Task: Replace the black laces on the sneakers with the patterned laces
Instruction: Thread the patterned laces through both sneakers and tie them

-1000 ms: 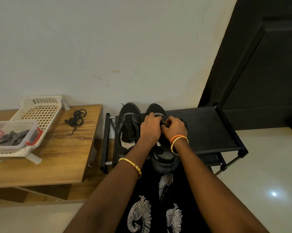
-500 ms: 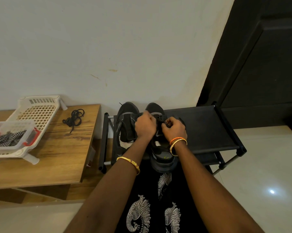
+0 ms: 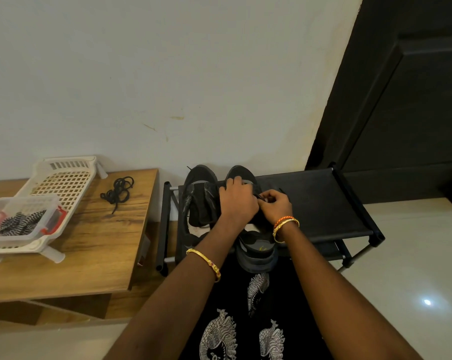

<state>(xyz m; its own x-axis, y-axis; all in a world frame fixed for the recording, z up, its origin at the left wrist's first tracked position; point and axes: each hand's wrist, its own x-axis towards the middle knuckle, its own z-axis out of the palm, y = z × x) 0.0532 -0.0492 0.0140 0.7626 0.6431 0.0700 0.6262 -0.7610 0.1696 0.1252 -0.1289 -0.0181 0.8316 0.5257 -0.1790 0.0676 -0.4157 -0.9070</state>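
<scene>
Both sneakers sit at the left end of the rack (image 3: 323,203); the left hand (image 3: 236,201) curls over the right sneaker (image 3: 256,252), and the right hand (image 3: 275,205) has its fingertips pinched together on a bit of black lace (image 3: 258,196) beside it. A hard tug could, I judge, drag this sneaker off the rack's front edge, where its heel overhangs, or jam the lace in an eyelet hidden under the hands. The patterned laces (image 3: 20,222) lie in a tub (image 3: 53,203) at the table's left edge, with a loose black lace (image 3: 118,191) near its back edge.
</scene>
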